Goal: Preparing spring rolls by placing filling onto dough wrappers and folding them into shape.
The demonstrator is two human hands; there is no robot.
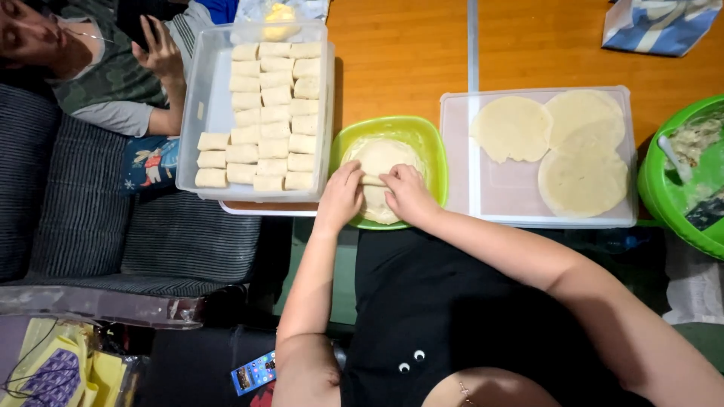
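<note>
Head view, left hand (341,194): fingers curled down onto the near edge of the round wrapper (379,167), pinching a fold; not flat, not a fist.
Head view, right hand (407,192): same posture, fingertips meeting the left's at the fold, thumb tucked under; both grip dough only.
Wrapper location: lying in the square green plate (434,151), at 12 o'clock from the hands, table edge just below.
Filling: hidden under the fold; cannot tell how much.
Finished rolls (264,113): neat rows in the clear tray (197,90), at 10 o'clock from the hands.
Spare wrappers (558,143): three overlapping rounds on the clear lid (460,203), at 2 o'clock.
Green bowl (664,203): at 3 o'clock, far right, holds pale mix and a spoon (670,154).
Bystander: a second person's hand (160,53) with a phone at 10 o'clock, well apart.
Technique note (judgement): keep both thumbs level so the fold rolls straight; press lightly, since thin dough likely tears; tuck the sides in before the last turn to match the tray's rectangular pieces.
</note>
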